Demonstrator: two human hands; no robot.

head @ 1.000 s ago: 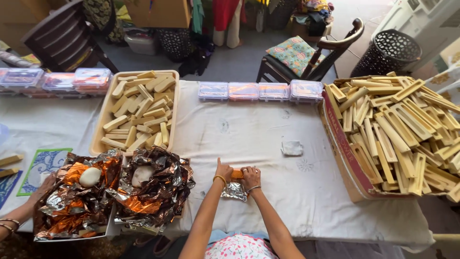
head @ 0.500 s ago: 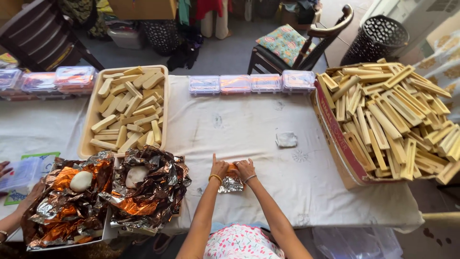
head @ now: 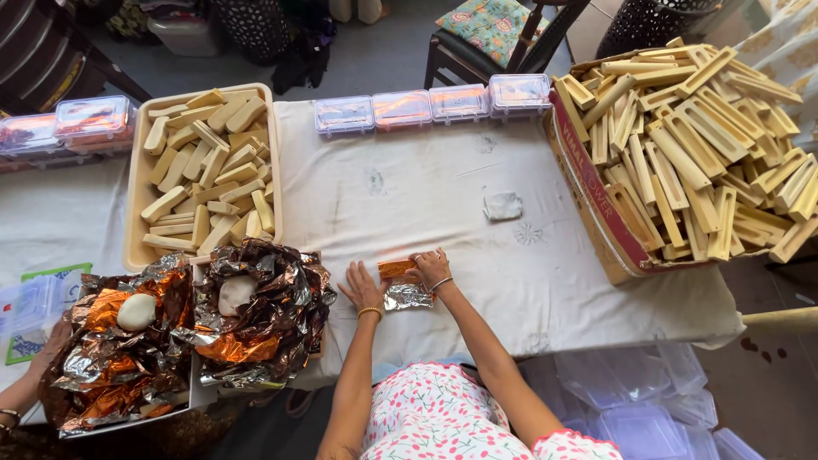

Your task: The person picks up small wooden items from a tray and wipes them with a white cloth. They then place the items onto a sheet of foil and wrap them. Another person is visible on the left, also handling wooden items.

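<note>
Head view: both hands have come down flat onto the foil point(head: 407, 295) piece on the white surface point(head: 443, 204), where a second ago they held it slightly raised. The left hand point(head: 362, 287) lies open beside it; the right hand's point(head: 432, 266) fingers press the orange bar point(head: 396, 269) at the foil's top edge, seemingly folding it, though the grip is hard to read. The tray point(head: 136, 213) of sticks sits well apart.

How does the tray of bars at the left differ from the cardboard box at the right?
The beige tray holds short, solid, pale cream bars in a shallow layer; the cardboard box is heaped above its rim with longer, tan, channel-shaped pieces. The tray lies flat on the white cloth; the box overhangs the table's right edge. Both stand open.
</note>
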